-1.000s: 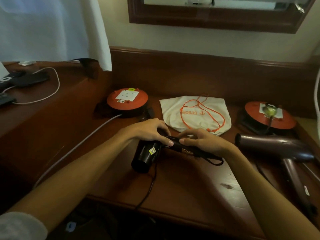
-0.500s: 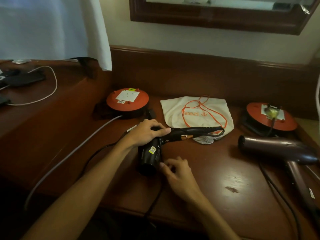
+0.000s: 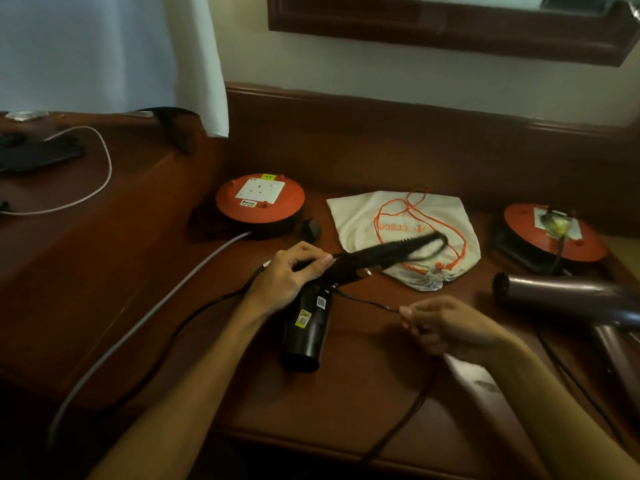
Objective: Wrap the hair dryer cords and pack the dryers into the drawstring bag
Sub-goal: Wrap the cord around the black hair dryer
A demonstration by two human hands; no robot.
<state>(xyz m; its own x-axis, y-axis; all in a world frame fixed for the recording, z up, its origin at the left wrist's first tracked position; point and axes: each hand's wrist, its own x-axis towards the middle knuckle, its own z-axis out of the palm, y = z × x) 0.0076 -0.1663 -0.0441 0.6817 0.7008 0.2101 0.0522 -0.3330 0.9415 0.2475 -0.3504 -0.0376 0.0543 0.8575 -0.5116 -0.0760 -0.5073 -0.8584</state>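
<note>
Head view: left hand (image 3: 289, 275) fingers curl around a black hair dryer (image 3: 308, 327) lying mid-surface; right hand (image 3: 446, 327) fingers pinch its cord (image 3: 367, 303). Drawstring bag (image 3: 363, 216) lies flat beyond, purple dryer (image 3: 561, 292) at right.

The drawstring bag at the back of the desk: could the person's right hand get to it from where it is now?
Probably yes. The right hand pinches the black dryer's cord just in front of the drawstring bag, with bare desk between them. It would have to drop the cord first, and the dryer's handle lies across the bag.
</note>
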